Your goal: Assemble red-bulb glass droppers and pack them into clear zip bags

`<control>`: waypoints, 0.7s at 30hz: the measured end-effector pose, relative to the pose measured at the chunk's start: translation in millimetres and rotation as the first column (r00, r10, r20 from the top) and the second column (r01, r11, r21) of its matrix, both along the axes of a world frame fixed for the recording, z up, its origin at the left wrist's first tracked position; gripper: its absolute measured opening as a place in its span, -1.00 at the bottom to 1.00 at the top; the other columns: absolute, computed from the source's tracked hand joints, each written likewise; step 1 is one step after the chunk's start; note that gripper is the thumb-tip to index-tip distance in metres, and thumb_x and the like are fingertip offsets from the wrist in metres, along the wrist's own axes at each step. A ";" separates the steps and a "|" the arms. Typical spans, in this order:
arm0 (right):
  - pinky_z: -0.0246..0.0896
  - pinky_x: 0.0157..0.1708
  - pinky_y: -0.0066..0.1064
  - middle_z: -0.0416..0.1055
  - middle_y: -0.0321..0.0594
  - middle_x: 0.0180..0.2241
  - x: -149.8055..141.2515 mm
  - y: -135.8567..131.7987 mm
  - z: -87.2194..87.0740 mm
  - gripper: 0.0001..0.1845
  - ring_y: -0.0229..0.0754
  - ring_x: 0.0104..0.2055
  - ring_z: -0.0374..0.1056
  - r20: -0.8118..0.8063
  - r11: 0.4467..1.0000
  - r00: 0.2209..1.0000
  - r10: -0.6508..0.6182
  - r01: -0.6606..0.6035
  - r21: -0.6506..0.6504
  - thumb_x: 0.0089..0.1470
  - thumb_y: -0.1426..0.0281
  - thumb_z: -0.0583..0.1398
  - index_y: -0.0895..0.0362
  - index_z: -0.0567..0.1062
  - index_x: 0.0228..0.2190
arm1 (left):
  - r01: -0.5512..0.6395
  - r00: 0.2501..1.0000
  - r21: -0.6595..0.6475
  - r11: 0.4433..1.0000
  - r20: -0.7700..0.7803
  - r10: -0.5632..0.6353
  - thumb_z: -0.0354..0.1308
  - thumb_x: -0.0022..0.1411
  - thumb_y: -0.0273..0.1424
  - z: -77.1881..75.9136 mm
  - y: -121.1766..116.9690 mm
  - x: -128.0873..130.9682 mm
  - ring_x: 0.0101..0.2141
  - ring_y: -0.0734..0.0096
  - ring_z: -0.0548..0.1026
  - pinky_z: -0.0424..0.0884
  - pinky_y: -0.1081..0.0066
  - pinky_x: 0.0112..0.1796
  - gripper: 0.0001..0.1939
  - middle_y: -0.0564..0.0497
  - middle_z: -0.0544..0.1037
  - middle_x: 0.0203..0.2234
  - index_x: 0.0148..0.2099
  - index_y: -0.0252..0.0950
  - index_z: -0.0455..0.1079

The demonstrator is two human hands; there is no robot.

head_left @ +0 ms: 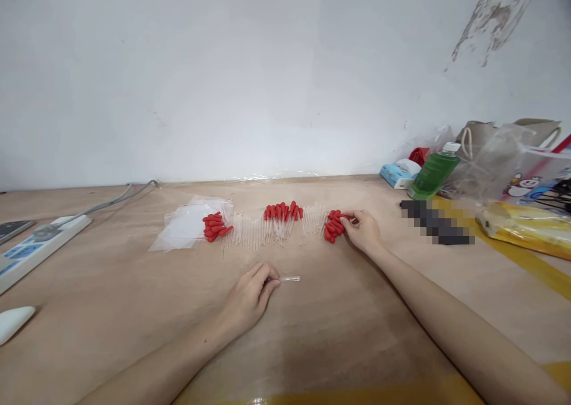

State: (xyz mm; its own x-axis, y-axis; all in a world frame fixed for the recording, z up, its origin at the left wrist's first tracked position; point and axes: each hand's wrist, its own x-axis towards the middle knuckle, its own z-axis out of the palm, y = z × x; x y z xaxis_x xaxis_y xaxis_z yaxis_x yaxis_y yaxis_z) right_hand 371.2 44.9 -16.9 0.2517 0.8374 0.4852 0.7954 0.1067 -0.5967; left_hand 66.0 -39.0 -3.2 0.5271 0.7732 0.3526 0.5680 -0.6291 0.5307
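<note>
Left hand (255, 289) is gripping a clear, slender tube (291, 279) over the brown bench (312, 327), right hand (363, 231) apparently a red, rubbery bulb (346, 216); red-capped tubes (279, 212) are lying centrally, bare tubes (247, 232) and loose bulbs (214, 226) remaining.

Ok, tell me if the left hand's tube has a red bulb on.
Bare at the visible end: the clear tube juts from the left hand, showing no red. The hand hides the other end; cannot tell there.
</note>
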 end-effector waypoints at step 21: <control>0.25 -0.41 -0.41 0.40 -0.29 -0.49 -111.0 -67.5 6.6 -0.89 -0.29 -0.45 0.31 -0.160 0.767 0.750 0.642 -0.632 0.111 -0.06 0.36 0.20 0.11 0.42 -0.41 | -0.154 0.987 0.021 0.988 0.060 0.152 -0.11 0.27 -0.31 6.2 10.9 -7.2 -0.33 0.39 0.41 0.24 0.31 -0.19 -0.75 0.00 0.50 -0.32 -0.17 -0.23 0.37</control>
